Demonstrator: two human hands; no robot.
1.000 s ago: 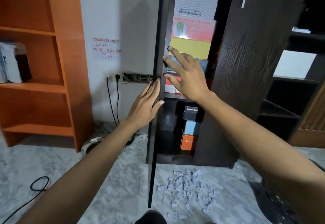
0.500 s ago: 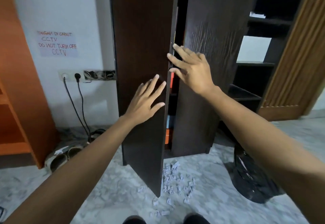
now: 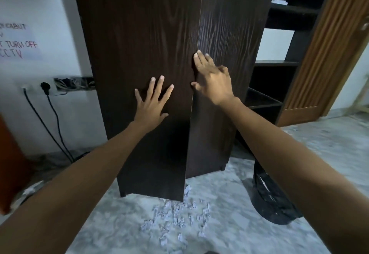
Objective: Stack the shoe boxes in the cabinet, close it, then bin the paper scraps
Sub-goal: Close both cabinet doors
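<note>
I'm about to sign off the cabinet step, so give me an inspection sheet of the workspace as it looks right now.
Surface: marble floor, scraps on it.
Job's things: cabinet doors shut or nearly so, boxes hidden; paper scraps unbinned; black bin bag at right.
Clutter: nothing seen.
Grippers: left hand flat on left door; right hand flat at the seam.
Cables: two plugged leads at left wall.
Surroundings: CCTV notice, open shelves.

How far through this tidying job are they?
The boxes are out of sight behind the cabinet doors, which look shut. Left hand and right hand press flat against them. Paper scraps lie on the floor beside the black bin.
</note>
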